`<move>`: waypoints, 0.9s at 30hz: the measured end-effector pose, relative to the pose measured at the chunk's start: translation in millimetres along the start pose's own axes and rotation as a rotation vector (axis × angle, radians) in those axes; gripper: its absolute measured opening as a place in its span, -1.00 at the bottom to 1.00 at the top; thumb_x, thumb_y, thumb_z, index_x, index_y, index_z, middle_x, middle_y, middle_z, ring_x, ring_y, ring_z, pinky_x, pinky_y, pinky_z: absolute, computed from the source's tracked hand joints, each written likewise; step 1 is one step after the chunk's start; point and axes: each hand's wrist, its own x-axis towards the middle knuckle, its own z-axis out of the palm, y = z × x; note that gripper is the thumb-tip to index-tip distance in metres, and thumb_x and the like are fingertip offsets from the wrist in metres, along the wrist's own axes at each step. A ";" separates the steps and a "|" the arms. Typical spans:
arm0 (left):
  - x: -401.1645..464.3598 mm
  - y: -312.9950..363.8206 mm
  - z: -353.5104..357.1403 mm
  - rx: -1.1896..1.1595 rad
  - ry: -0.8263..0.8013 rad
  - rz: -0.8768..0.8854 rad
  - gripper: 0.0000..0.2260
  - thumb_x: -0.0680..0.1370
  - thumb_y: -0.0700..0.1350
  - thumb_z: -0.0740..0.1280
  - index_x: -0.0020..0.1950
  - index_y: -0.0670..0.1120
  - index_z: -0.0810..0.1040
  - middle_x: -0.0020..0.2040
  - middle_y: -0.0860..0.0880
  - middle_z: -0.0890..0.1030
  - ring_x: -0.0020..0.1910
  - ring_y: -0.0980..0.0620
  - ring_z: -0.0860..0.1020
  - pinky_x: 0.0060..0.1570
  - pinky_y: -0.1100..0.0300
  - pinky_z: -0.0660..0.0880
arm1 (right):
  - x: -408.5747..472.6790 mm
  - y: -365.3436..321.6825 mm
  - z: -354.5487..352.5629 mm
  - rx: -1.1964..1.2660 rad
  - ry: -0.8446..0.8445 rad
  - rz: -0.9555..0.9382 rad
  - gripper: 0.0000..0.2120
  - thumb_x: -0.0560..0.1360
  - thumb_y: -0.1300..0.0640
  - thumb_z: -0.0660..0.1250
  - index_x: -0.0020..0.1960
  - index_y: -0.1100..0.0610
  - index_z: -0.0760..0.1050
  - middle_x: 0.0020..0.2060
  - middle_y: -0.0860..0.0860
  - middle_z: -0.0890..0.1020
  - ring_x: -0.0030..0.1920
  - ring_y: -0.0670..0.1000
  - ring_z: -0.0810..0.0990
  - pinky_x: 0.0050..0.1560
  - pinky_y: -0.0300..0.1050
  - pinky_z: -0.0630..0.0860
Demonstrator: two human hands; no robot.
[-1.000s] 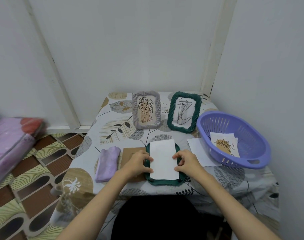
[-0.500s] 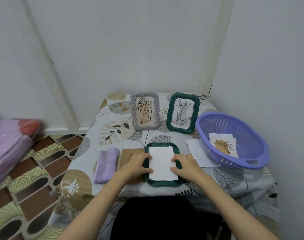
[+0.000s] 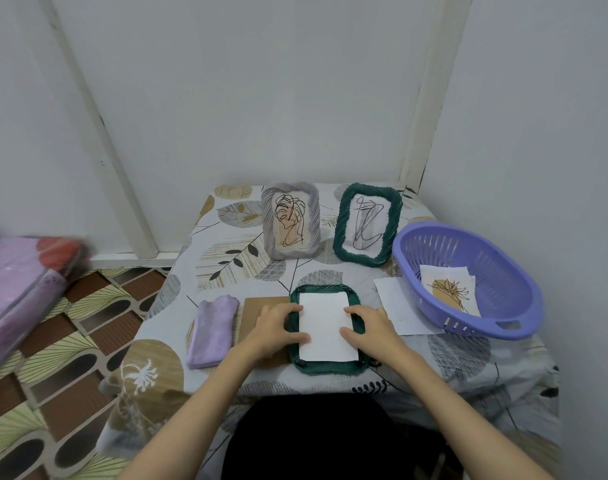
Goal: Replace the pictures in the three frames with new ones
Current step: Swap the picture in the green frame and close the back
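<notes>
A dark green frame [image 3: 325, 367] lies face down at the table's front edge. A white picture [image 3: 325, 327], blank side up, rests inside it. My left hand [image 3: 274, 329] presses on the picture's left edge and the frame's left side. My right hand [image 3: 368, 327] presses flat on its right edge. Behind stand a grey frame [image 3: 290, 221] and a second green frame [image 3: 366, 225], each holding a line drawing. A brown backing board [image 3: 257, 306] lies partly under my left hand.
A purple basket [image 3: 468, 278] at the right holds pictures [image 3: 449, 289], one with a plant drawing. A white sheet [image 3: 399, 306] lies beside it. A folded lilac cloth [image 3: 212, 330] sits left of the board. White walls close in behind and to the right.
The picture has settled lower and flatter into the frame. My right hand went from pinching its edge to lying flat on it. The left hand barely moved.
</notes>
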 end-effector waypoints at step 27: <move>0.9 2.1 -1.6 0.090 -0.080 0.036 -0.47 0.41 0.04 0.43 0.35 0.02 0.39 0.42 0.09 0.35 0.34 -0.07 0.25 0.37 0.04 0.19 | 5.6 -6.5 6.2 0.217 0.165 0.146 -0.60 0.43 0.41 0.17 0.22 0.22 0.51 0.21 0.13 0.55 0.22 0.10 0.50 0.20 -0.12 0.44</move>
